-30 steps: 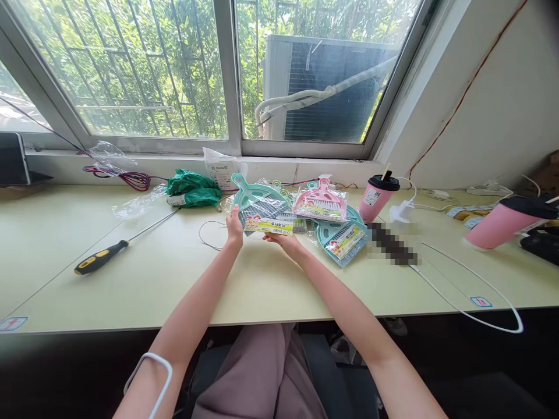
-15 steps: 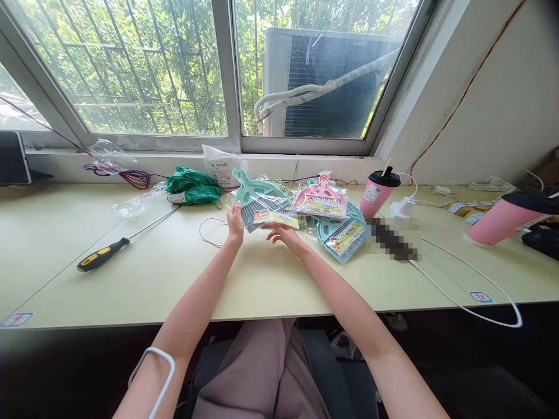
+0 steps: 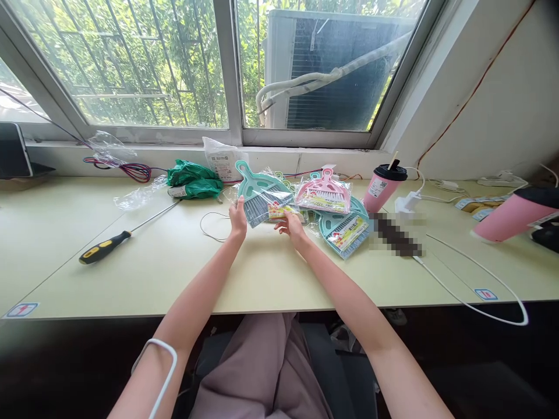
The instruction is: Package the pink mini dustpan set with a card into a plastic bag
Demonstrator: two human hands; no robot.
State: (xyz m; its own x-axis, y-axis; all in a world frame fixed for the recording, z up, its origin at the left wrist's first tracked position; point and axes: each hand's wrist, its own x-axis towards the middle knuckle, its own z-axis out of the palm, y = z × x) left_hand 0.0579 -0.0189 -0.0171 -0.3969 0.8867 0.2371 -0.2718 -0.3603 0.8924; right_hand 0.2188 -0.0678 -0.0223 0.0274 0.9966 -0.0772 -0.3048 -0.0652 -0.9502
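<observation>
My left hand (image 3: 238,220) grips the left edge of a mint-green dustpan and brush set (image 3: 262,195) in clear wrapping. The set is tilted, its grey bristles toward me and its looped handle at the upper left. My right hand (image 3: 292,227) is closed at its lower right corner, thumb on the yellow card label (image 3: 279,210); some fingertips are hidden behind it. Just right of it lies a pink wrapped dustpan and brush set (image 3: 324,192), partly on top of another mint-green wrapped set (image 3: 347,233).
A screwdriver (image 3: 105,247) lies at left, near a green plastic bag (image 3: 194,180) and coiled wires (image 3: 135,171). A pink cup (image 3: 381,192) with a black lid stands at right, beside a white charger (image 3: 407,202). Its cable loops toward the table's front edge. Another pink cup (image 3: 510,218) is farther right.
My right hand has shifted slightly right and up, its thumb now over the yellow label. The label's left part has moved off the bristles. My left hand keeps its hold.
</observation>
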